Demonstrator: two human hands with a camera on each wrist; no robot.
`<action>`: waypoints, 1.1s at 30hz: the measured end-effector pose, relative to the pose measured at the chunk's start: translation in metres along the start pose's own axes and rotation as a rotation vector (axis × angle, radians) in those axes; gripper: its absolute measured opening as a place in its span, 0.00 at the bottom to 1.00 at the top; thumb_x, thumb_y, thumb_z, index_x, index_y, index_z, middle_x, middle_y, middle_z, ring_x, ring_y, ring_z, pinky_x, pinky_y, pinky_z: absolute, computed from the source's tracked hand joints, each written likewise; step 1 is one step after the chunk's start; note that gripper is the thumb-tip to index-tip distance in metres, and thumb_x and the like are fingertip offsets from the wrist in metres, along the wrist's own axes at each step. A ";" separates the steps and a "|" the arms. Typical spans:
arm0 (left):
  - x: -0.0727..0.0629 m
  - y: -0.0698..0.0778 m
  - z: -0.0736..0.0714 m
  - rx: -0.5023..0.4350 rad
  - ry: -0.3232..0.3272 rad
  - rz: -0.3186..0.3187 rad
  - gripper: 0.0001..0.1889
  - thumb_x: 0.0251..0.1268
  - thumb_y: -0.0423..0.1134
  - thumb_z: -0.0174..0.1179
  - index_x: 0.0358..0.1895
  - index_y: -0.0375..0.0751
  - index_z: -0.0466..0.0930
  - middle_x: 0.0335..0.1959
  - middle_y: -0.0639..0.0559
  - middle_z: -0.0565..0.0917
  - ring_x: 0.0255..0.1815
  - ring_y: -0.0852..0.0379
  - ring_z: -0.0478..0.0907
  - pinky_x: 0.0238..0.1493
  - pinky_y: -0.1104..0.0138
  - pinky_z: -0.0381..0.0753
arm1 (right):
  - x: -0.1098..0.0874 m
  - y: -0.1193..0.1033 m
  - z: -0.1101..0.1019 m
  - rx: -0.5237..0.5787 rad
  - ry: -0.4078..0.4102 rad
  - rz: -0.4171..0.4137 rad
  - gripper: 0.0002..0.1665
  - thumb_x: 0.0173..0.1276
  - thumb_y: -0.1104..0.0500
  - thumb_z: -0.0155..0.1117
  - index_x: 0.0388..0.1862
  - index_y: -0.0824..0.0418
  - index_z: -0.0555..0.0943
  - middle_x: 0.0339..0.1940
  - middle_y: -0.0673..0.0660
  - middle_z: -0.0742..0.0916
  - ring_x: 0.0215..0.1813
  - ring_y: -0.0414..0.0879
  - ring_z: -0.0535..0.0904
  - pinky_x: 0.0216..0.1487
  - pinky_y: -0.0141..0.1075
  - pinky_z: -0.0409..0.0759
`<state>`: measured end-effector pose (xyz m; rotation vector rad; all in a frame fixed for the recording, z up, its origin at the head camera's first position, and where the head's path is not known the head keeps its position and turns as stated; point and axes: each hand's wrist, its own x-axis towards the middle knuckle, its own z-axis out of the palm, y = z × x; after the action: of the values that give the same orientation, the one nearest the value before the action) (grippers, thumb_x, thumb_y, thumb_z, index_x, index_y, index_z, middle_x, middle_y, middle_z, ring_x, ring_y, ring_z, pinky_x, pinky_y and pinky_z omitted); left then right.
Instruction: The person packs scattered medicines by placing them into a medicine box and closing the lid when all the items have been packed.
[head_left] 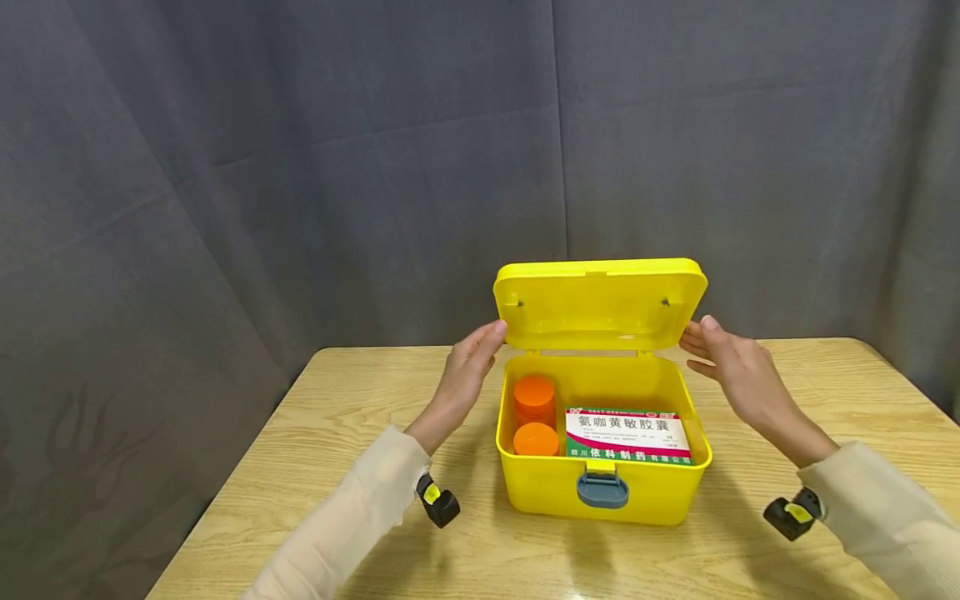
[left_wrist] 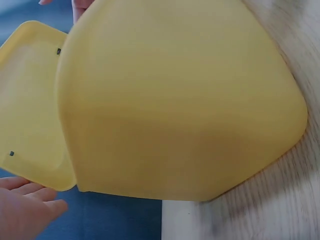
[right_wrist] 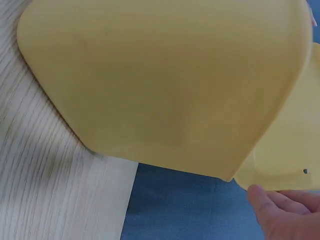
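A yellow plastic box [head_left: 645, 496] stands on the table with its hinged lid [head_left: 600, 321] raised and leaning back. Inside, two orange-capped bottles, one behind [head_left: 534, 392] and one in front [head_left: 536, 440], sit at the left, and a white, red and green medicine carton [head_left: 626, 432] leans at the right. My left hand [head_left: 467, 375] is at the lid's left edge, its fairly straight fingers [left_wrist: 37, 190] right at the rim. On the opposite side, my right hand [head_left: 750, 379] has its fingertips [right_wrist: 257, 192] against the lid's edge, fingers extended and partly behind it.
A grey-blue latch [head_left: 602, 490] hangs on the box front. The light wooden table [head_left: 337, 433] ends just behind the box, where a dark grey curtain [head_left: 412, 167] hangs. Each wrist carries a small black camera, one left [head_left: 438, 502] and one right [head_left: 791, 515].
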<state>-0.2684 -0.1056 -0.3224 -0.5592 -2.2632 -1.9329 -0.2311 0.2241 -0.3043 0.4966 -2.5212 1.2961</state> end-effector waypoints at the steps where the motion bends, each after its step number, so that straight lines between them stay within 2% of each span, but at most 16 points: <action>1: -0.001 0.001 -0.001 -0.004 -0.017 0.002 0.31 0.75 0.57 0.44 0.69 0.38 0.68 0.67 0.45 0.71 0.68 0.48 0.66 0.68 0.51 0.62 | -0.001 0.000 -0.001 0.009 -0.007 -0.002 0.39 0.81 0.44 0.27 0.71 0.74 0.61 0.67 0.74 0.70 0.65 0.69 0.68 0.52 0.25 0.73; 7: -0.007 0.006 -0.008 0.067 -0.093 -0.032 0.38 0.73 0.65 0.36 0.73 0.39 0.60 0.71 0.44 0.65 0.71 0.48 0.61 0.69 0.52 0.59 | -0.005 0.001 -0.003 0.085 -0.028 -0.023 0.40 0.81 0.45 0.23 0.69 0.78 0.61 0.65 0.77 0.69 0.64 0.71 0.67 0.51 0.20 0.72; 11: -0.011 0.008 -0.010 0.061 -0.123 -0.036 0.40 0.73 0.65 0.35 0.74 0.35 0.58 0.72 0.40 0.63 0.72 0.46 0.59 0.69 0.51 0.58 | -0.008 0.003 -0.002 0.107 -0.025 -0.037 0.40 0.81 0.46 0.23 0.68 0.80 0.61 0.64 0.79 0.70 0.63 0.72 0.67 0.50 0.19 0.71; 16: -0.014 0.007 -0.011 0.057 -0.160 -0.046 0.40 0.73 0.65 0.33 0.74 0.35 0.57 0.72 0.38 0.61 0.72 0.44 0.58 0.70 0.50 0.57 | -0.012 0.003 -0.001 0.107 -0.004 -0.042 0.40 0.81 0.47 0.25 0.66 0.82 0.63 0.61 0.79 0.72 0.61 0.72 0.68 0.50 0.19 0.71; 21: -0.017 0.006 -0.011 0.074 -0.168 -0.059 0.39 0.73 0.64 0.34 0.73 0.36 0.60 0.73 0.42 0.60 0.73 0.46 0.57 0.70 0.51 0.56 | -0.017 0.004 -0.001 0.058 -0.011 -0.044 0.37 0.82 0.49 0.26 0.67 0.80 0.64 0.62 0.78 0.72 0.60 0.71 0.70 0.50 0.18 0.70; 23: -0.018 0.006 -0.011 0.087 -0.156 -0.051 0.36 0.74 0.62 0.35 0.70 0.36 0.66 0.69 0.41 0.67 0.71 0.47 0.60 0.70 0.51 0.58 | -0.019 0.006 -0.001 0.030 -0.020 -0.046 0.36 0.82 0.49 0.26 0.67 0.79 0.63 0.62 0.77 0.72 0.60 0.71 0.70 0.50 0.18 0.69; 25: -0.019 0.004 -0.012 0.113 -0.146 -0.032 0.34 0.74 0.61 0.36 0.63 0.35 0.72 0.53 0.39 0.76 0.63 0.47 0.69 0.67 0.53 0.64 | -0.021 0.007 0.000 0.012 -0.027 -0.049 0.36 0.82 0.49 0.26 0.68 0.78 0.63 0.63 0.77 0.72 0.60 0.71 0.71 0.51 0.17 0.68; 28: -0.021 0.000 -0.013 0.156 -0.138 0.014 0.33 0.74 0.61 0.37 0.62 0.37 0.74 0.50 0.43 0.77 0.60 0.50 0.70 0.65 0.53 0.65 | -0.024 0.010 0.000 -0.011 -0.023 -0.074 0.34 0.82 0.51 0.27 0.68 0.77 0.64 0.62 0.76 0.73 0.59 0.71 0.71 0.51 0.16 0.67; 29: -0.021 -0.002 -0.013 0.166 -0.146 0.032 0.33 0.74 0.61 0.37 0.64 0.38 0.73 0.56 0.44 0.77 0.62 0.50 0.69 0.66 0.53 0.65 | -0.025 0.011 0.000 -0.013 -0.021 -0.084 0.33 0.82 0.51 0.28 0.68 0.77 0.65 0.63 0.76 0.73 0.60 0.70 0.71 0.51 0.16 0.67; 30: -0.021 -0.004 -0.014 0.170 -0.155 0.053 0.33 0.74 0.61 0.37 0.65 0.38 0.72 0.58 0.45 0.77 0.63 0.51 0.69 0.66 0.54 0.65 | -0.026 0.011 0.001 -0.009 -0.016 -0.097 0.32 0.82 0.52 0.29 0.68 0.77 0.65 0.63 0.75 0.73 0.60 0.70 0.71 0.52 0.17 0.67; 32: -0.022 -0.008 -0.014 0.163 -0.170 0.090 0.34 0.75 0.61 0.37 0.70 0.40 0.67 0.69 0.48 0.69 0.70 0.53 0.62 0.69 0.53 0.60 | -0.028 0.012 0.002 0.002 -0.009 -0.115 0.31 0.82 0.53 0.31 0.68 0.75 0.66 0.65 0.73 0.73 0.63 0.60 0.72 0.52 0.18 0.69; 33: -0.023 -0.010 -0.014 0.155 -0.180 0.108 0.34 0.75 0.61 0.38 0.71 0.39 0.66 0.69 0.48 0.69 0.71 0.52 0.62 0.70 0.53 0.59 | -0.029 0.013 0.003 0.013 -0.008 -0.121 0.30 0.82 0.53 0.32 0.69 0.74 0.66 0.66 0.72 0.72 0.65 0.54 0.72 0.52 0.19 0.70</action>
<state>-0.2530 -0.1255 -0.3364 -0.8466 -2.4065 -1.7011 -0.2099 0.2340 -0.3265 0.6471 -2.4495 1.2687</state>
